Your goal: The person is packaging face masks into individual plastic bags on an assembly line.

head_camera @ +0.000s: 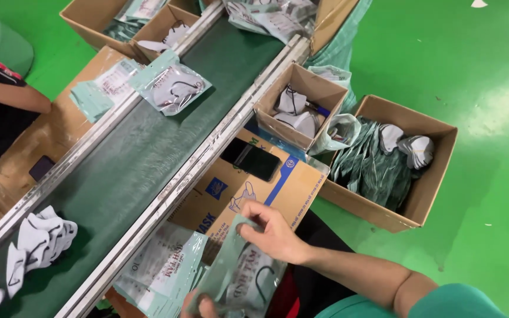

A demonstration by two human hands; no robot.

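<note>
Head view: a packing line is running over a glossy green floor [490, 118].

A dark green conveyor belt [131, 159] between metal rails is serving as the surface, carrying a sealed pouch [172, 87] and loose white masks [39, 235]. Brown cardboard boxes [425, 194] are standing alongside, one bearing a black phone [251, 159]. Low in the view, the right hand [272, 232] is pinching the top edge of a crinkly clear mask packet [243, 277], while the left hand [204, 306], only partly showing, is gripping its bottom. More flat packets [163, 265] are lying just beside it.
</note>
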